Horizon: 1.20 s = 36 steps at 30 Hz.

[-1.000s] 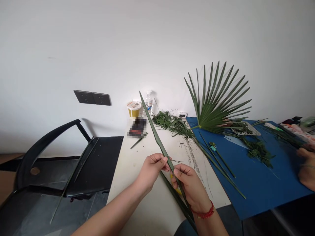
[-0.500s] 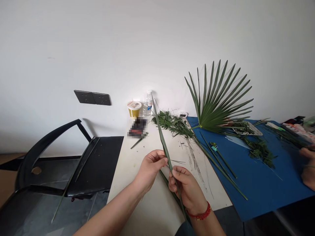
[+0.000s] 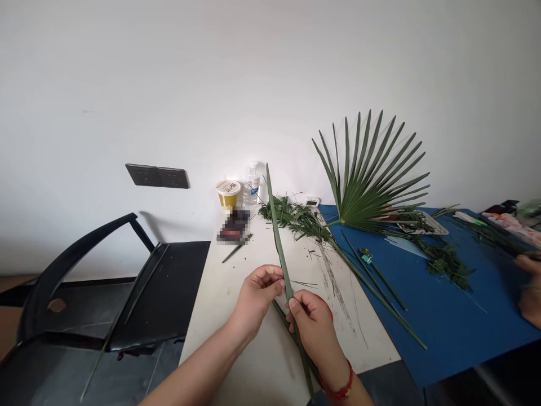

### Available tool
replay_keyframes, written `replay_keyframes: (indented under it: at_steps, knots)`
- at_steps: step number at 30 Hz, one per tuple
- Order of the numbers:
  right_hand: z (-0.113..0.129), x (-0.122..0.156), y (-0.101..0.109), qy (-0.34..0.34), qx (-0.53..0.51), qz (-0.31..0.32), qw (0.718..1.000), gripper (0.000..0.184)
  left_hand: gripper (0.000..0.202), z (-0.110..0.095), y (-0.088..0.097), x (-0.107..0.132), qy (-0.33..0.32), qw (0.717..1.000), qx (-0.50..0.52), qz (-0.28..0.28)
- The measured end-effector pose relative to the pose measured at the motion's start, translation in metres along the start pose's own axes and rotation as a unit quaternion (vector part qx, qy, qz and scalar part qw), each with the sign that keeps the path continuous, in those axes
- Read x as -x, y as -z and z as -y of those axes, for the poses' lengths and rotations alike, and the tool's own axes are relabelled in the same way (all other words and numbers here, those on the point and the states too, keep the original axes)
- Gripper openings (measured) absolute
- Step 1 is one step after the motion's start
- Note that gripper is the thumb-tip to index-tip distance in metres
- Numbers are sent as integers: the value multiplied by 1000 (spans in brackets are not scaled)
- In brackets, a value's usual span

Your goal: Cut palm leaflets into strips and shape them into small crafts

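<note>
A long green palm leaf strip slants up and away over the white table. My left hand pinches its left edge near the middle, thumb against fingertips. Just below and to the right, my right hand grips the same strip, its thumb lying on the leaf. The strip's lower end runs down past the right hand. A thin red edge shows behind the right hand; I cannot make out what it is. Another dark green strip passes beneath both hands.
Leaf scraps are heaped at the back, near a water bottle and a yellow tub. A palm fan leans over the blue table, where stalks lie. Another person's hand is at far right; a black chair stands left.
The view has shifted slightly, so the surroundings sit lower. My right hand has turned, with its thumb now across the strip and a red edge showing behind it. Both hands keep hold.
</note>
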State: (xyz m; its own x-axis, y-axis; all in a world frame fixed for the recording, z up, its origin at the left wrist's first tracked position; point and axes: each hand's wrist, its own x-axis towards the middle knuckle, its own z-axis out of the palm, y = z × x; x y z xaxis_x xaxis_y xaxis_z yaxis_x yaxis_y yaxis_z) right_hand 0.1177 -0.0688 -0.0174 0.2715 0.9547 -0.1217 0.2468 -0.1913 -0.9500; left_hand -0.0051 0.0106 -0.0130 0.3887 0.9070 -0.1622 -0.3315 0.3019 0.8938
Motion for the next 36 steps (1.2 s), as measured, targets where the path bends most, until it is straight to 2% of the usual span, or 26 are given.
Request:
replay_keyframes:
  at_steps: [6,8,12,18,21,23,25,28,30,33,36]
  knots:
    - [-2,-3,-1,-22,-26,30,999,20,15,-1,-2,1,33,995,92,15]
    - [-2,-2,-1,-16,-13,34,999,19,12,-2,-2,0,36,995,94,11]
    - [0,1,-1,-12,4,46,999,21,22,-1,0,-3,35,997,67,12]
    - [1,2,-2,-33,-78,85,993,19,26,4,5,-3,39,994,101,25]
    - [0,2,-3,-25,-83,85,993,18,29,4,7,-3,38,994,104,28]
    - [-1,2,-3,-17,-48,72,996,20,29,3,8,-2,15,996,88,18]
    - [-2,2,-3,10,30,45,998,21,29,3,8,-2,-26,998,53,-11]
    - [-4,3,-4,89,163,-14,982,23,28,3,6,-1,-73,996,1,-59]
    - [-5,4,-5,119,200,-40,972,23,29,2,4,1,-91,993,-6,-77]
    - [-6,7,-8,92,168,-30,981,20,30,2,2,2,-132,986,-7,-103]
    - [-6,8,-5,47,72,13,996,14,20,0,5,0,-164,979,-61,-105]
